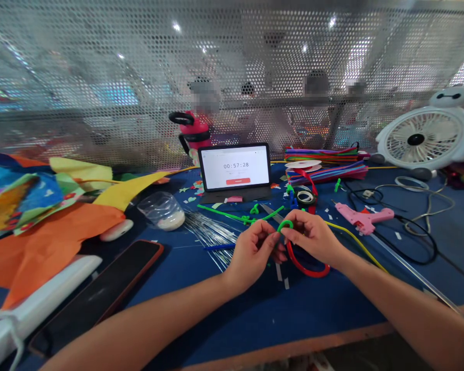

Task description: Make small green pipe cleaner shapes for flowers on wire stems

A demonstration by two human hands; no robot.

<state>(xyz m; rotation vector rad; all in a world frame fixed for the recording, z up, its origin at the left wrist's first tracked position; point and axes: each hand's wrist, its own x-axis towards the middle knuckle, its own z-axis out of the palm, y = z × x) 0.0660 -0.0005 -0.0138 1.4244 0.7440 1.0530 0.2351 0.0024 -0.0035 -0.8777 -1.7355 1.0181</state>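
My left hand point(257, 250) and my right hand point(311, 234) meet over the blue table, both closed in a pinch. Between their fingertips is a green pipe cleaner point(285, 224), bent into a small loop. Below my right hand lie scissors with a red handle point(308, 270); one blade point(268, 211) shows beyond my fingers. Another green pipe cleaner point(226, 213) lies behind my hands, beside a small green twisted piece point(254, 209). Left of my left hand, a bundle of silvery wires point(209, 234) is spread out, with a blue stick-like thing point(218, 247) across it.
A tablet point(235, 167) showing a timer stands at the back, near a pink bottle point(197, 131). To the right are a pink glue gun point(365, 217), cables and a white fan point(417, 139). Leftward lie a phone point(104, 288), a plastic cup point(160, 211) and coloured paper point(58, 237).
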